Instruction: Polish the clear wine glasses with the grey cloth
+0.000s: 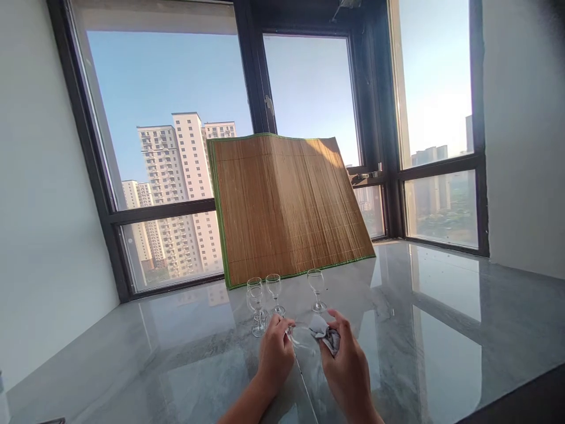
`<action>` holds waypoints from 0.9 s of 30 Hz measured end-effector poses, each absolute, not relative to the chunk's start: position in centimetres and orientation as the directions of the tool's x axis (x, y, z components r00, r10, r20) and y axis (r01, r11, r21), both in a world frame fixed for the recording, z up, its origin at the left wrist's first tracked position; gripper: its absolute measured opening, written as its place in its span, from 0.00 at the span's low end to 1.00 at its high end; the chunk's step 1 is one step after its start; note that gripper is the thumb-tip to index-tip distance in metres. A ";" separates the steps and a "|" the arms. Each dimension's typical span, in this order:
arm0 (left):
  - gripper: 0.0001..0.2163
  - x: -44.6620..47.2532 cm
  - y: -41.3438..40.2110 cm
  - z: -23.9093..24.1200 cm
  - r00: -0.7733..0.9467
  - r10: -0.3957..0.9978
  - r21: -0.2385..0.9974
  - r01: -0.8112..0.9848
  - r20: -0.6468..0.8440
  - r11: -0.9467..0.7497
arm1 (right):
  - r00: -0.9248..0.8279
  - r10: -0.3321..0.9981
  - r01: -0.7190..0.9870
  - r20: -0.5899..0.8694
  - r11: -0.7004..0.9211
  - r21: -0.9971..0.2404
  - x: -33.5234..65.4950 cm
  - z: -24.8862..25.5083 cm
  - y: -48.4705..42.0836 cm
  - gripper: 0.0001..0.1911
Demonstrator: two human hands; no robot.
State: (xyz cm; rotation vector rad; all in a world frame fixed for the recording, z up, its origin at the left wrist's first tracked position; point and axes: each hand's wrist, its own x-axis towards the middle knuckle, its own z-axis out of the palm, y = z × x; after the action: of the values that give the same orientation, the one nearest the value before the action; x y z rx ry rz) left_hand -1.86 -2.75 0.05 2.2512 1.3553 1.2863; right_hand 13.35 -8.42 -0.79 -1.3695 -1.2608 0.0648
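My left hand (276, 346) is closed on a small stemmed glass (302, 337), which lies sideways between my two hands. The glass is clear and partly hidden by my fingers. In my right hand (346, 362) is a crumpled white and grey cloth (325, 334), pinched at the bowl end of the glass. Just beyond my left hand stand several more stemmed glasses, among them a front one (255, 299) and one beside it (273, 287). Another upright stemmed glass (315, 284) stands apart, beyond the cloth.
A folded bamboo mat (291, 206) with green edging leans against the window frame (249, 65) behind the glasses. The grey, glossy stone ledge (194, 359) reflects the windows. White walls (525, 135) close off both sides. Tall buildings (194, 159) show outside.
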 end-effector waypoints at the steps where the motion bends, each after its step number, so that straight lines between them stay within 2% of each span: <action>1: 0.16 -1.9 -2.7 0.0 0.192 0.797 0.566 0.610 0.572 -0.554 | 0.423 0.675 0.606 0.605 0.285 -0.742 13.4 -0.8 -8.3 0.25; 4: 0.16 -1.7 -2.6 -0.1 0.194 0.794 0.576 0.592 0.576 -0.563 | 0.458 0.671 0.597 0.584 0.255 -0.761 13.6 -0.7 -8.2 0.23; 9: 0.12 -1.4 -2.4 -0.3 0.113 0.812 0.649 0.541 0.573 -0.534 | 0.537 0.652 0.506 0.536 0.259 -0.823 14.0 -0.4 -8.2 0.28; 15: 0.14 -1.5 -2.0 -0.6 0.106 0.836 0.681 0.529 0.539 -0.506 | 0.379 0.748 0.363 0.545 0.421 -0.831 13.0 -0.2 -8.1 0.25; 18: 0.14 -1.6 -2.0 -0.5 0.135 0.838 0.681 0.522 0.529 -0.514 | 0.288 0.824 0.205 0.487 0.444 -0.872 12.6 0.2 -8.3 0.26; 22: 0.14 -1.4 -2.3 -0.3 0.162 0.829 0.680 0.500 0.535 -0.536 | 0.251 0.912 -0.148 0.324 0.367 -0.919 13.0 1.1 -9.1 0.28; 25: 0.13 -1.3 -2.1 -0.4 0.154 0.836 0.705 0.470 0.527 -0.531 | 0.273 0.933 -0.356 0.235 0.325 -0.876 13.6 1.6 -9.5 0.32; 27: 0.10 -1.4 -1.9 -0.5 0.116 0.858 0.759 0.417 0.501 -0.500 | 0.361 0.914 -0.391 0.187 0.330 -0.859 14.0 1.7 -9.4 0.34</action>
State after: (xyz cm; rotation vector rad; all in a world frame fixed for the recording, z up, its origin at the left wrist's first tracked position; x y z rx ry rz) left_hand -1.36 -1.86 -0.48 1.9670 1.2338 1.3576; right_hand 14.02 -9.43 1.75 -0.8175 -0.7707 0.9736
